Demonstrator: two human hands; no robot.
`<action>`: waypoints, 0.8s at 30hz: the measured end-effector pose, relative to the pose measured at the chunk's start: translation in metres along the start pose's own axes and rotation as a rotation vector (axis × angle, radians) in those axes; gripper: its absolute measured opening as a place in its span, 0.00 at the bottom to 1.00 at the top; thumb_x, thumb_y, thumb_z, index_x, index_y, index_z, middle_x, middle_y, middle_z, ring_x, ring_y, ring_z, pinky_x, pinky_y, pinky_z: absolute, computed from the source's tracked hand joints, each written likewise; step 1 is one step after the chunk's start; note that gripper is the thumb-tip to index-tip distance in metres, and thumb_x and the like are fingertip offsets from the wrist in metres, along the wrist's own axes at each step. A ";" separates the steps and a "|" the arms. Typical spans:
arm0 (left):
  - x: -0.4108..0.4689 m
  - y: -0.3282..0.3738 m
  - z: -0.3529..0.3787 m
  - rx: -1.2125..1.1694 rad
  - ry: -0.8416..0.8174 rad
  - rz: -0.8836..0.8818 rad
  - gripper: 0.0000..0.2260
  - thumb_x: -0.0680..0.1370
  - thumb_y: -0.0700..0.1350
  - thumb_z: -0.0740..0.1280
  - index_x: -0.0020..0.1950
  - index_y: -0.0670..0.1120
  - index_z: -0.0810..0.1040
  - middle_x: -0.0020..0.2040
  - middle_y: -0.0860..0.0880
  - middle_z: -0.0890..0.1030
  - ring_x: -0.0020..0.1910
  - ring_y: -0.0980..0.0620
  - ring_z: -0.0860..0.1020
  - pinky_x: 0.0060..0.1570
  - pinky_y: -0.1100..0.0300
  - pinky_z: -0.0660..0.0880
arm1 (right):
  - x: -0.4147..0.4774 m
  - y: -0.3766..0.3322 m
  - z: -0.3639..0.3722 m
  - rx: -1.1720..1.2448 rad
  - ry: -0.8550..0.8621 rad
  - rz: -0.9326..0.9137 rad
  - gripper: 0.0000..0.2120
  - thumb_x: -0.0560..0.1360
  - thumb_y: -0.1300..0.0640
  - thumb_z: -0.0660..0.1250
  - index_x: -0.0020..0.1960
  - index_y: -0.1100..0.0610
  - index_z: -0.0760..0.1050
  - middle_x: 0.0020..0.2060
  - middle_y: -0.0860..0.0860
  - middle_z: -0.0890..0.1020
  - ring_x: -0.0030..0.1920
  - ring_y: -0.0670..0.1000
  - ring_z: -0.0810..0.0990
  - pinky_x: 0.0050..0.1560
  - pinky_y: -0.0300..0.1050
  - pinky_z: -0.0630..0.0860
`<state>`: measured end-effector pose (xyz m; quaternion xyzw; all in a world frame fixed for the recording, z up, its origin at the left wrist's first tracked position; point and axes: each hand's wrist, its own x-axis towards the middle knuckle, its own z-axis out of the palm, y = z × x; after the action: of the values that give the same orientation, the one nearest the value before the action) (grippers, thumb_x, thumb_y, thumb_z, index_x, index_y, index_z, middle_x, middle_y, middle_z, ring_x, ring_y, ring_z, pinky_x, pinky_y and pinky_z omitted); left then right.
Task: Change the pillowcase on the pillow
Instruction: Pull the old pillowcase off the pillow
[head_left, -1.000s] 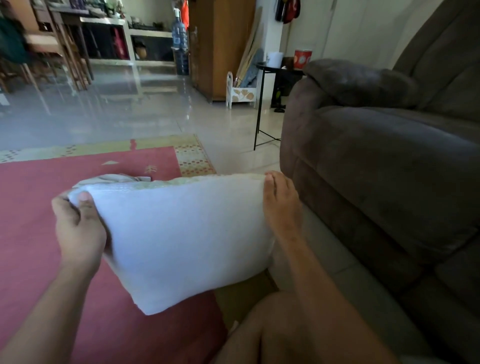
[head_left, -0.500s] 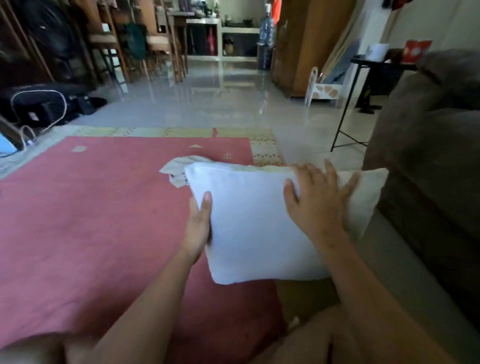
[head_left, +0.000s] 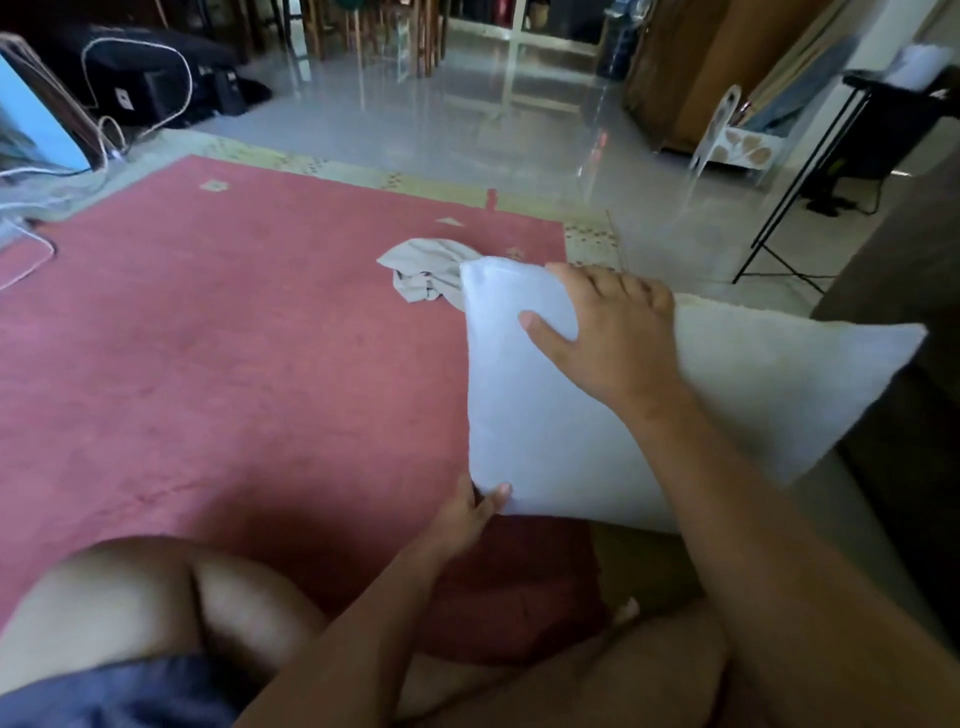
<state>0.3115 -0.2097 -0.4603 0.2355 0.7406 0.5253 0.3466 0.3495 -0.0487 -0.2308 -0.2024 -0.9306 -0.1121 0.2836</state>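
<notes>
A bare white pillow (head_left: 737, 410) is held upright above the floor in front of me, right of centre. My left hand (head_left: 470, 512) pinches its lower left corner from below. My right hand (head_left: 608, 332) lies over the top left part of the pillow, fingers curled over the upper edge and thumb pressed on the near face. A crumpled beige pillowcase (head_left: 426, 273) lies on the red rug (head_left: 208, 338) just behind the pillow's upper left corner, partly hidden by it.
My bare knees show at the bottom. A dark sofa (head_left: 914, 364) stands at the right. A black wire-leg side table (head_left: 841, 171) is at the back right, black bags and white cables (head_left: 135, 88) at the back left, wooden furniture beyond the glossy floor.
The view has swung left and down. My left hand slid down the pillow's left edge to its bottom corner. My right hand moved left toward the top left corner.
</notes>
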 end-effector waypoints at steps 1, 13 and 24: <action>0.003 -0.011 0.002 0.044 0.017 -0.026 0.24 0.82 0.51 0.66 0.75 0.46 0.65 0.71 0.50 0.74 0.69 0.52 0.72 0.63 0.66 0.66 | 0.000 0.000 0.000 0.002 0.010 0.009 0.31 0.74 0.29 0.55 0.68 0.45 0.73 0.57 0.49 0.83 0.57 0.56 0.80 0.60 0.54 0.67; 0.010 0.011 -0.010 -0.168 0.271 0.096 0.21 0.75 0.44 0.60 0.67 0.51 0.80 0.60 0.57 0.83 0.63 0.54 0.80 0.66 0.54 0.74 | 0.001 0.003 -0.001 0.091 0.085 0.102 0.25 0.74 0.35 0.59 0.68 0.43 0.73 0.59 0.47 0.82 0.60 0.53 0.78 0.66 0.52 0.64; 0.007 0.199 -0.037 -0.293 0.276 0.659 0.24 0.85 0.48 0.59 0.78 0.62 0.54 0.75 0.68 0.57 0.74 0.73 0.53 0.71 0.74 0.51 | -0.009 0.009 -0.006 0.173 0.170 0.124 0.22 0.72 0.41 0.62 0.64 0.43 0.76 0.56 0.45 0.83 0.57 0.52 0.79 0.63 0.52 0.67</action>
<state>0.2758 -0.1606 -0.2675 0.3359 0.5821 0.7354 0.0864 0.3632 -0.0452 -0.2300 -0.2242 -0.8952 -0.0307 0.3841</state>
